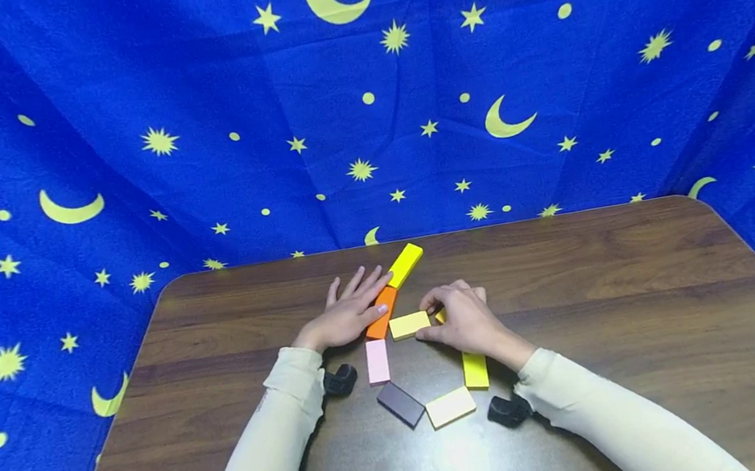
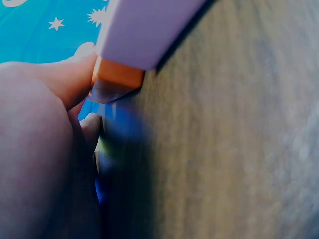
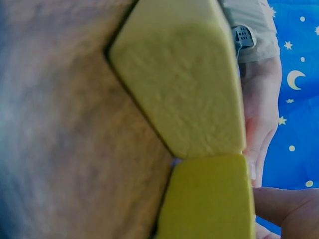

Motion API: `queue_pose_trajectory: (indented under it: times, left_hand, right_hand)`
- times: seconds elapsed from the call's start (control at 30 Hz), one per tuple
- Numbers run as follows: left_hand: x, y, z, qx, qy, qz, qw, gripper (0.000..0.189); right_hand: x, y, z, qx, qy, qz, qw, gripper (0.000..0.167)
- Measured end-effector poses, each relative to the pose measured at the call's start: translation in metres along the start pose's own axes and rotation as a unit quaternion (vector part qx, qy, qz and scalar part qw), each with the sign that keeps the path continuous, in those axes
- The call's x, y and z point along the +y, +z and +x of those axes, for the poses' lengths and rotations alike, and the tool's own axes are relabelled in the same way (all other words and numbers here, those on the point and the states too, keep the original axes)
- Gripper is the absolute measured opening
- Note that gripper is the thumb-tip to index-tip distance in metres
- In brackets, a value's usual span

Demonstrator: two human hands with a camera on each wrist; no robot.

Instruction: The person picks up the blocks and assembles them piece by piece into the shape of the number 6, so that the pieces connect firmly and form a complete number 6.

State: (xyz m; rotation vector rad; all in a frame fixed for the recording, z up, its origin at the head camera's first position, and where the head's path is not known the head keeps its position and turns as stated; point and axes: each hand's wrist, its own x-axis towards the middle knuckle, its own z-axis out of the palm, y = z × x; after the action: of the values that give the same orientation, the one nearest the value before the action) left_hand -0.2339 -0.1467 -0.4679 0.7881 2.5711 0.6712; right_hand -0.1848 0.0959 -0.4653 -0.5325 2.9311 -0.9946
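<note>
My left hand (image 1: 345,315) lies over an orange block (image 1: 378,325) with its fingers spread. In the left wrist view its thumb (image 2: 75,74) touches the orange block's side. A bright yellow block (image 1: 406,265) extends beyond that one, and a pink block (image 1: 378,362) is at its near end. Thumb and curled fingers of my right hand (image 1: 466,318) grip a golden yellow block (image 1: 441,315), mostly hidden under the hand. Beside its fingertips lies a pale yellow block (image 1: 409,326). In the right wrist view two yellowish blocks, one duller (image 3: 184,84), one brighter (image 3: 207,199), meet end to end.
The near side of the ring of blocks has a dark grey block (image 1: 400,405), a cream block (image 1: 450,408) and another yellow block (image 1: 474,371), partly under the right wrist. All lie on a brown wooden table (image 1: 609,266). A blue curtain (image 1: 238,85) hangs behind.
</note>
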Motion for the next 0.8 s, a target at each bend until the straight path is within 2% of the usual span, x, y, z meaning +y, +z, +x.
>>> queue_pose_trajectory:
  times: [0.2,0.47,0.8]
  left_hand:
    - [0.0015,-0.0007,-0.0002,-0.004,-0.008,0.004,1.0,0.06]
    - [0.0,0.0004,-0.0001,0.004,0.002,0.005,1.0,0.06]
    - [0.001,-0.0008,-0.001,0.004,0.007,0.003,1.0,0.06]
  right_hand:
    - [0.0012,-0.0012,0.0012,-0.01,-0.018,0.002,0.9998,0.034]
    - [0.0015,-0.0021,0.0029,-0.022,-0.051,0.002,0.9985,0.034]
    - [-0.0001,-0.0034,0.0042,-0.037,-0.06,0.003,0.9975,0.033]
